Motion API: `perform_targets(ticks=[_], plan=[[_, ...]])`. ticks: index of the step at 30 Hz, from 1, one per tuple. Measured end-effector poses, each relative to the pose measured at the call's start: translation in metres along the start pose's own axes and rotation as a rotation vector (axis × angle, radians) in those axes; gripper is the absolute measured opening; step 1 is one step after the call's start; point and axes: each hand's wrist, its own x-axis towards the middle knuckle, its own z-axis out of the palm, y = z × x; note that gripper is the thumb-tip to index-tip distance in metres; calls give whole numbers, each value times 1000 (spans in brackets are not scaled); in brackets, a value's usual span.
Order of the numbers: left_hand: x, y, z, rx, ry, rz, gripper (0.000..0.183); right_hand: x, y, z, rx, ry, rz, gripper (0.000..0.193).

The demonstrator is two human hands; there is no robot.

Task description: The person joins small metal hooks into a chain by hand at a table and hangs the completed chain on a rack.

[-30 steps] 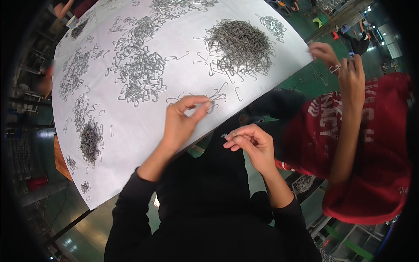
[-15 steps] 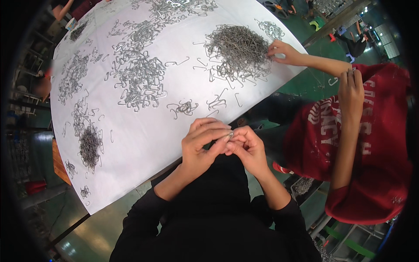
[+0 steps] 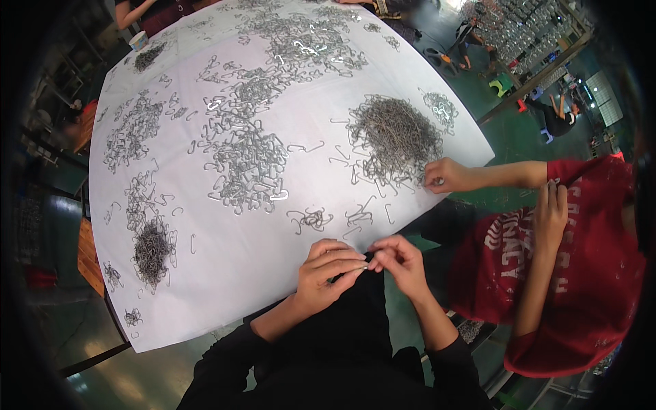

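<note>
My left hand (image 3: 329, 272) is closed in a pinch, palm inward, over the near edge of the table. A small shiny metal wire piece (image 3: 364, 268) shows at its fingertips, mostly hidden, so its full shape cannot be made out. Close against it, my right hand (image 3: 402, 263) pinches the other end with thumb and forefinger. Just beyond my hands lie a little cluster of bent metal hooks (image 3: 313, 219) and a few looser wire hooks (image 3: 359, 216) on the white-covered table (image 3: 225, 287).
A dense heap of dark wire hooks (image 3: 396, 133) lies at the right, with a co-worker's hand (image 3: 447, 175) at its near edge. Shinier hooks (image 3: 249, 160) spread over the middle. A smaller dark heap (image 3: 151, 253) sits at left. The co-worker's red shirt (image 3: 581, 253) is close on my right.
The view has shifted, so the table sits lower in the picture. My fingertips have drawn slightly apart around the metal piece. The co-worker's fingers have curled in at the heap's near edge.
</note>
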Motion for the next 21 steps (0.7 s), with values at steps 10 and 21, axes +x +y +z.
perform_targets(ticks=[10, 21], plan=[[-16, -6, -10, -17, -10, -2, 22, 189, -8, 1, -1037, 79, -234, 12], [-35, -22, -9, 8, 9, -42, 18, 164, -14, 37, -1010, -68, -210, 9]])
